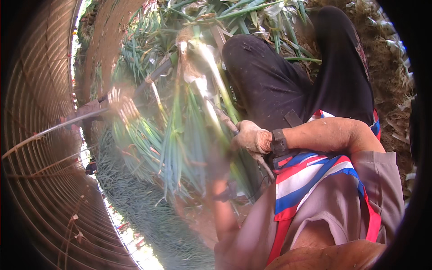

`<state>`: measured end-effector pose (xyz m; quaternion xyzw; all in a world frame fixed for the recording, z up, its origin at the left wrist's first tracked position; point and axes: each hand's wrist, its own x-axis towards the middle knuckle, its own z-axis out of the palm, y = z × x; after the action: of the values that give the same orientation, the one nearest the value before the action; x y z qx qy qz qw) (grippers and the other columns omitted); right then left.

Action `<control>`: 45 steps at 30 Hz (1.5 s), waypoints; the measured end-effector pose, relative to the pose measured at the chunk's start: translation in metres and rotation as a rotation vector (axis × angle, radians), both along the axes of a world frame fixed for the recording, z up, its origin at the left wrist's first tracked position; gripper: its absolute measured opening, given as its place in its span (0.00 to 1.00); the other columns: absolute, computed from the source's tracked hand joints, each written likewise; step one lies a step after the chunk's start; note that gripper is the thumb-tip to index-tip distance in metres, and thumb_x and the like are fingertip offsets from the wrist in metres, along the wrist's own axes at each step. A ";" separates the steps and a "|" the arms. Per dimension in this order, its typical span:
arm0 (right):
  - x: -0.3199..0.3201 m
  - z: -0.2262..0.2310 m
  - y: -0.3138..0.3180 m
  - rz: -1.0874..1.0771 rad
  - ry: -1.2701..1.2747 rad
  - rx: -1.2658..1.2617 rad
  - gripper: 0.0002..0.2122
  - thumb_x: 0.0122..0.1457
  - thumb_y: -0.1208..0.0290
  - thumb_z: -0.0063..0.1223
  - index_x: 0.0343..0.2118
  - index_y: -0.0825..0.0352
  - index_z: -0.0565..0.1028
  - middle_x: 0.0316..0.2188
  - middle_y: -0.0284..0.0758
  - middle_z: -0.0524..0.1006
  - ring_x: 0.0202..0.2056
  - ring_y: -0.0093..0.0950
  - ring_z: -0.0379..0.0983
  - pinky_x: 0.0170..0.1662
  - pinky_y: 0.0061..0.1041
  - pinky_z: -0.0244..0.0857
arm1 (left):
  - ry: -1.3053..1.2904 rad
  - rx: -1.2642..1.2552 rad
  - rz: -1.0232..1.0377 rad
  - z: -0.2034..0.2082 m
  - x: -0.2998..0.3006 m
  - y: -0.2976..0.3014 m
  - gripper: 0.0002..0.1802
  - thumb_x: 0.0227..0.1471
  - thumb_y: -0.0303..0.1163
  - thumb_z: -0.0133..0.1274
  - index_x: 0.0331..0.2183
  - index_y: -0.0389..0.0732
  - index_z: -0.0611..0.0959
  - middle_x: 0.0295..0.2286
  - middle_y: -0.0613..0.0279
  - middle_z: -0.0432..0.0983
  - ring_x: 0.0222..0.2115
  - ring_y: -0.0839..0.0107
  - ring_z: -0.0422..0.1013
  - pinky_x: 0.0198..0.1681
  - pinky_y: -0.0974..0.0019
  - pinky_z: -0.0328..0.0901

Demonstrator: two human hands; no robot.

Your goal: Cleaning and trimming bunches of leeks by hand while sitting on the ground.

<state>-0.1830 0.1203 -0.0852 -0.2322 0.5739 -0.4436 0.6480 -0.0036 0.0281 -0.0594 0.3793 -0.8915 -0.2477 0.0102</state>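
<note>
My right hand (249, 135), in a pale soiled glove with a dark watch at the wrist, is closed around a thin wand (222, 114). A hose-like length (266, 167) trails from below that hand. My left hand (218, 164) is a dark blur low in the middle, beside the green leaves; its fingers cannot be made out. Long green onions (208, 58), with white stems and brown roots at the far end, stretch in front of my hands. Their green leaves (177, 148) hang toward me, and the wand's tip lies close to the white stems.
A bundle of green onions (130, 114) lies to the left, near a long metal pole (72, 121). A large pile of green onions (148, 216) spreads at the lower left. More leaves (252, 18) and trimmings lie at the far side. Brown roots (387, 85) cover the right. A ribbed tunnel wall (40, 198) curves at left.
</note>
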 end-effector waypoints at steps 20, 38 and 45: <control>-0.040 0.069 0.002 -0.355 -0.116 0.128 0.13 0.45 0.74 0.59 0.33 0.72 0.69 0.19 0.38 0.70 0.13 0.29 0.67 0.13 0.31 0.60 | 0.104 0.166 -0.119 -0.002 -0.039 -0.023 0.15 0.50 0.30 0.54 0.41 0.37 0.78 0.34 0.50 0.76 0.35 0.58 0.73 0.37 0.60 0.67; -0.067 0.023 -0.047 -0.474 -0.079 -0.010 0.09 0.47 0.74 0.58 0.30 0.70 0.72 0.16 0.34 0.69 0.10 0.25 0.62 0.11 0.28 0.55 | -0.053 0.487 0.011 -0.060 -0.070 -0.086 0.14 0.54 0.30 0.48 0.42 0.40 0.79 0.32 0.56 0.76 0.31 0.67 0.73 0.33 0.64 0.68; -0.041 0.045 -0.044 -0.319 -0.105 0.026 0.11 0.47 0.75 0.59 0.32 0.72 0.71 0.15 0.35 0.69 0.08 0.27 0.63 0.09 0.29 0.57 | -0.291 -0.664 -0.366 -0.029 -0.064 -0.090 0.07 0.50 0.28 0.47 0.32 0.40 0.79 0.30 0.53 0.73 0.33 0.60 0.71 0.36 0.60 0.66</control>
<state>-0.2240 0.0762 -0.0404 -0.1062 0.5745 -0.5448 0.6015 -0.0677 -0.0616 -0.0881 0.2216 -0.9679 0.1124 -0.0385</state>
